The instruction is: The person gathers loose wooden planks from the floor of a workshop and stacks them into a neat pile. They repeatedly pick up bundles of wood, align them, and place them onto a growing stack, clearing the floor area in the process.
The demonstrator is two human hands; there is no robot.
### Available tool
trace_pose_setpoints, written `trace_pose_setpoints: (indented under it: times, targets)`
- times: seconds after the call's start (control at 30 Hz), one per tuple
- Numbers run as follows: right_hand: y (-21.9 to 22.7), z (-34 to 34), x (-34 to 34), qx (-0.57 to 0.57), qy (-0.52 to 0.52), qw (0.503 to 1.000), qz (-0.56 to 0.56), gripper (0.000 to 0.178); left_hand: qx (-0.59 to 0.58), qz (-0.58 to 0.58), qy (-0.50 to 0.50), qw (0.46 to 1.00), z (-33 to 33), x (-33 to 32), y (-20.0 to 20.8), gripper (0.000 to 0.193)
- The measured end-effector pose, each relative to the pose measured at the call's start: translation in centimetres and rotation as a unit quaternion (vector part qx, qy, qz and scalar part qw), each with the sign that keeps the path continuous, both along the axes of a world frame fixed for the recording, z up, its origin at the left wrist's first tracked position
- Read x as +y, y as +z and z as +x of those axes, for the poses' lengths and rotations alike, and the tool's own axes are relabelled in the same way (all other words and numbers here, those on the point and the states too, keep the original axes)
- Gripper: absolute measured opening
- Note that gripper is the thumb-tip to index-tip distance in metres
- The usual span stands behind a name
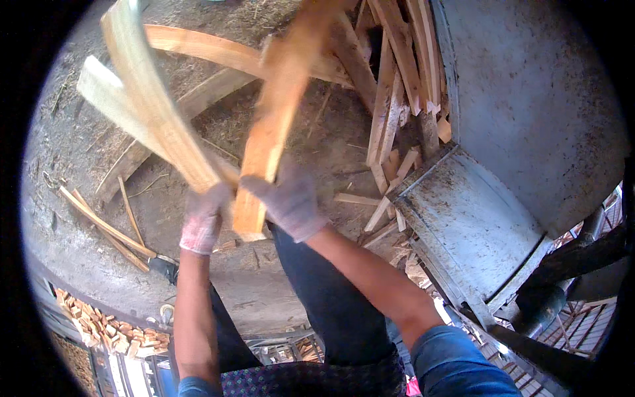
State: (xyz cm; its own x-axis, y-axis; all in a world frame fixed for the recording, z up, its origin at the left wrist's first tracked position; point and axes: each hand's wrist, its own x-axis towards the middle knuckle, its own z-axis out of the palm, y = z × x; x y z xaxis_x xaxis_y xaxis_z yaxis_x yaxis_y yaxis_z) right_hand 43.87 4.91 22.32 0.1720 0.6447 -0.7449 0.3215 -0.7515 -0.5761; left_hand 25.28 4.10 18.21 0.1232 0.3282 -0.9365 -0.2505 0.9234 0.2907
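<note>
My left hand (204, 220), in a pale, stained work glove, is closed round the lower end of a pale wooden board (155, 99). A second light board (118, 106) fans out from the same grip, to the left. My right hand (291, 202), gloved likewise and a little blurred, grips an orange-brown wooden plank (268, 145) near its lower end, thumb across its face. The plank slants up and away, smeared by motion at its far part. Both hands are close together in front of my legs, and the fingers behind the wood are hidden.
Longer boards (198, 45) lie on the dirt ground beyond. A stack of wood strips (390, 86) leans beside a large grey metal machine (529, 86) with a metal ledge (473, 215) on the right. Thin sticks (106, 228) lie at left, above a heap of small wood pieces (112, 324).
</note>
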Motion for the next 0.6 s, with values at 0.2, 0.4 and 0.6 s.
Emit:
trace_pose_setpoints:
  times: [0.2, 0.4, 0.6]
  targets:
    - [-1.0, -4.5, -0.3, 0.048, 0.248, 0.963, -0.091, 0.066, 0.071, 0.061, 0.013, 0.996, -6.6, -0.3, -2.9, 0.058]
    - [-5.0, 7.2, 6.8, -0.356, 0.207, 0.894, 0.178, 0.100, 0.340, 0.061, -0.194, 0.918, -9.2, 2.9, -5.7, 0.068]
    - [-8.9, 17.6, 12.2, -0.416, 0.299, 0.852, 0.109, 0.106, 0.425, 0.375, -0.267, 0.779, 2.1, 4.2, -2.7, 0.085]
